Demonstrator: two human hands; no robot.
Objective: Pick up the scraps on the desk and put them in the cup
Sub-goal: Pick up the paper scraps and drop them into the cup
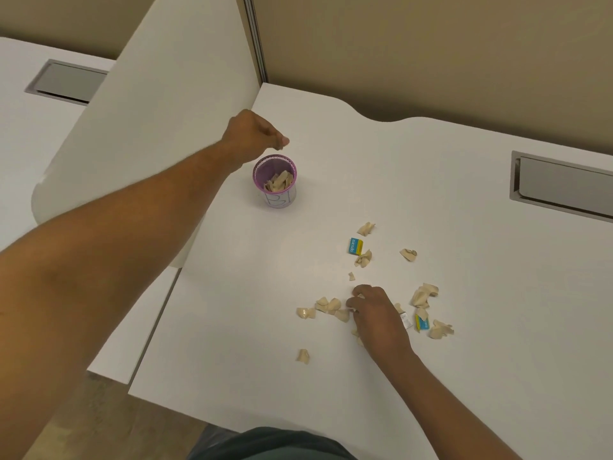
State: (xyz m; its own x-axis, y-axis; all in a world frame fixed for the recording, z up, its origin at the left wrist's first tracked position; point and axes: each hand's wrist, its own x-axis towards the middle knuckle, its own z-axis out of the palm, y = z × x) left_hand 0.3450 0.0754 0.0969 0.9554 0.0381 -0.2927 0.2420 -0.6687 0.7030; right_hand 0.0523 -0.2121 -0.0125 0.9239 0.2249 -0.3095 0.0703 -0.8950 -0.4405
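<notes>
A purple-rimmed mesh cup [275, 180] stands on the white desk [431, 194] and holds several beige paper scraps. My left hand [253, 136] hovers just above and behind the cup's rim, fingers pinched on a small scrap [280, 148]. My right hand [376, 315] rests palm down among the loose beige scraps [326, 305], fingertips touching one of them. More scraps [424, 293] lie to its right. Two blue-and-yellow wrappers [355, 246] [422, 323] lie among them.
A white partition panel [159, 104] rises left of the cup. A grey cable hatch [560, 185] is set into the desk at the right, another [66, 82] on the neighbouring desk at the left. The desk's front edge [232, 423] is near my body.
</notes>
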